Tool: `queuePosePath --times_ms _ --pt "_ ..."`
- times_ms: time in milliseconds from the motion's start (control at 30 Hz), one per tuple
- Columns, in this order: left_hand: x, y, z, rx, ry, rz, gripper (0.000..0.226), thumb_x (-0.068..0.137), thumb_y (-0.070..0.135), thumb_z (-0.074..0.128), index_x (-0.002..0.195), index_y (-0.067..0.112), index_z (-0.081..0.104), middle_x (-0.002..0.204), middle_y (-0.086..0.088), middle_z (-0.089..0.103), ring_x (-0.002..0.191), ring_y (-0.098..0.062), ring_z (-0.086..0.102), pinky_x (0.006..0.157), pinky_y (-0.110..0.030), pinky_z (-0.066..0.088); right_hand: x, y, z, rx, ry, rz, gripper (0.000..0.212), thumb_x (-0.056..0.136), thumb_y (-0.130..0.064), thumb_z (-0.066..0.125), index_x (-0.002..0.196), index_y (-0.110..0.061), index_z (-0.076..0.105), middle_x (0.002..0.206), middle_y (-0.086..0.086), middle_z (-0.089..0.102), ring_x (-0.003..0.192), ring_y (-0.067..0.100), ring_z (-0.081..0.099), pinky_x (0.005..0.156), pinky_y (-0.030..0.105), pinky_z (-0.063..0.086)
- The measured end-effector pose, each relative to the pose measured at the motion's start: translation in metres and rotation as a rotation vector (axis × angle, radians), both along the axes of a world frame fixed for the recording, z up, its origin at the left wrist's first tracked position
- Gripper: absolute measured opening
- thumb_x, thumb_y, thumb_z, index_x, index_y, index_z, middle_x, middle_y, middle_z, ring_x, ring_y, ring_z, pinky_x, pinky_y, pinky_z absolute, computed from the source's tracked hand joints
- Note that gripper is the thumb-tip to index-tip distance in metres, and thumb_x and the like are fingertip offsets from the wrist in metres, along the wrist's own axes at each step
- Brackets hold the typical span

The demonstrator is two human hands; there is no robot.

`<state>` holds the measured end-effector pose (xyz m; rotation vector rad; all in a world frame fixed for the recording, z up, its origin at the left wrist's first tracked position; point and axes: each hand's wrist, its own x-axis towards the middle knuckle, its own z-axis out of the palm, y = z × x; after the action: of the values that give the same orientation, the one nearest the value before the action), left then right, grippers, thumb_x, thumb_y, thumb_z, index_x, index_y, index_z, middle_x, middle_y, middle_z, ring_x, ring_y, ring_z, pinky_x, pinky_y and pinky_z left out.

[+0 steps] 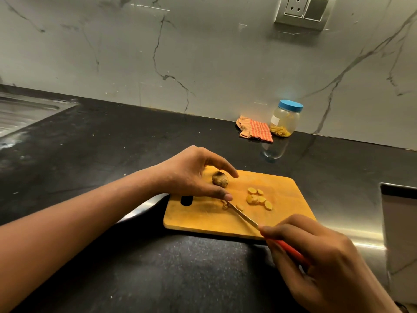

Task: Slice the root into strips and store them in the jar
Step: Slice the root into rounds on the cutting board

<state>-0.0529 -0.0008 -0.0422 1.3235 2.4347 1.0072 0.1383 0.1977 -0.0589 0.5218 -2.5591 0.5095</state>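
A yellow wooden cutting board (282, 213) lies on the black counter. On it rest a brown root stub (220, 179), a cluster of round yellow slices (258, 198), and a few small cut pieces (225, 204) by the knife tip. My left hand (191, 175) hovers over the stub with fingers spread, its thumb tip pressing near the small pieces. My right hand (316, 258) grips a red-handled knife (244, 216), whose blade points up-left to those pieces. A clear jar (284, 119) with a blue lid, closed, stands by the wall with yellow strips at its bottom.
A red checked cloth (255, 130) lies left of the jar. A steel sink (24, 111) sits at the far left. A light box-like object (399, 233) stands at the right edge. A wall socket (302, 10) is mounted above on the marble backsplash.
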Motion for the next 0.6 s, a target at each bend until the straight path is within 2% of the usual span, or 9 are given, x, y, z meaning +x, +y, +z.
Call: queuePosePath --times_ms 133,300,367,467,600 --pt "0.0019 0.0042 -0.0031 0.006 -0.029 -0.001 0.040 0.075 0.038 0.080 0.114 0.035 0.070 0.124 0.018 0.064 0.124 -0.002 0.053 0.111 -0.033 0.039 0.0000 0.0030 0.0003 -0.051 -0.007 0.001 0.026 0.075 -0.014 0.069 0.100 -0.022 0.074 0.088 -0.011 0.064 0.067 0.003 0.063 0.053 0.021 0.049" --pt "-0.0002 0.0035 -0.0043 0.003 -0.078 -0.031 0.033 0.079 0.037 0.076 0.112 0.036 0.071 0.123 0.021 0.064 0.124 0.002 0.051 0.102 -0.018 0.034 0.0030 0.0056 0.0015 -0.042 0.012 -0.002 0.027 0.074 -0.016 0.070 0.098 -0.027 0.074 0.088 -0.014 0.062 0.065 0.003 0.062 0.052 0.020 0.048" --pt "-0.0011 0.0030 -0.0049 0.006 -0.065 -0.032 0.030 0.081 0.037 0.074 0.111 0.037 0.070 0.121 0.022 0.065 0.121 0.005 0.051 0.098 -0.010 0.033 0.0043 0.0051 0.0017 -0.030 0.010 -0.005 0.028 0.074 -0.017 0.071 0.099 -0.030 0.074 0.089 -0.015 0.062 0.064 0.003 0.061 0.052 0.020 0.048" --pt "-0.0017 0.0017 -0.0026 -0.001 -0.046 -0.016 0.028 0.085 0.035 0.071 0.113 0.038 0.069 0.123 0.020 0.064 0.116 0.006 0.053 0.097 -0.012 0.036 0.0033 0.0023 0.0001 -0.017 0.003 0.010 0.030 0.076 -0.019 0.071 0.103 -0.034 0.072 0.093 -0.017 0.061 0.065 0.002 0.062 0.054 0.018 0.048" --pt "-0.0041 -0.0024 0.0012 -0.019 -0.023 0.021 0.030 0.088 0.033 0.069 0.117 0.037 0.067 0.124 0.016 0.063 0.102 0.014 0.051 0.086 -0.007 0.038 0.0026 -0.0002 -0.0021 -0.047 0.022 -0.003 0.030 0.076 -0.019 0.071 0.104 -0.032 0.072 0.093 -0.017 0.061 0.067 0.000 0.061 0.056 0.015 0.047"
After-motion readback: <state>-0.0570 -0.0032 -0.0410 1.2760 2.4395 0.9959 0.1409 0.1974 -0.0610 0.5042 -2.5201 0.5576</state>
